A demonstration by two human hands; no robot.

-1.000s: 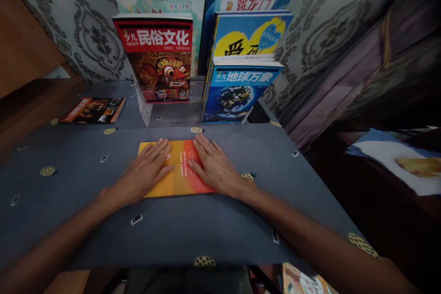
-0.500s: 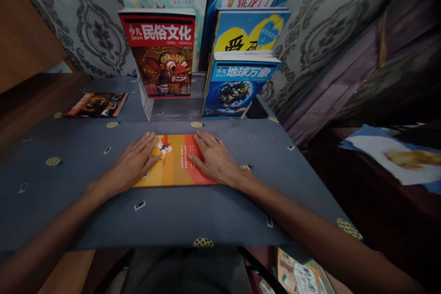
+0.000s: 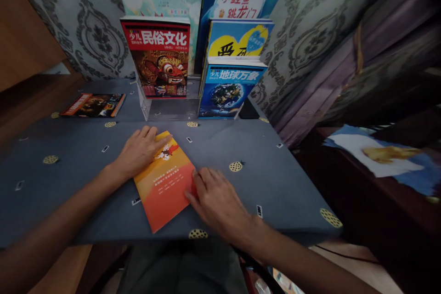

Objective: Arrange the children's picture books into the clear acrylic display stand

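Observation:
A thin book point(image 3: 168, 183) with a yellow-to-orange cover and a small cartoon figure lies askew on the grey tablecloth. My left hand point(image 3: 139, 150) is closed at its upper left edge, with one digit stretched over the cover near the figure. At the right edge, my right hand point(image 3: 218, 200) holds the book with its thumb on the cover and fingers bent beside it. The undersides of both hands are hidden.
Behind stands a clear acrylic rack point(image 3: 172, 109) with a red-topped book point(image 3: 161, 62), a blue earth book point(image 3: 225, 89) and taller books. A dark-covered book point(image 3: 93, 104) lies left on the patterned tablecloth point(image 3: 79, 147). A dark flat object point(image 3: 248, 110) sits beside the rack.
The book has turned from lying sideways to a slant, its orange end swinging toward me. My right hand has moved down toward me; my left hand has shifted slightly right and up.

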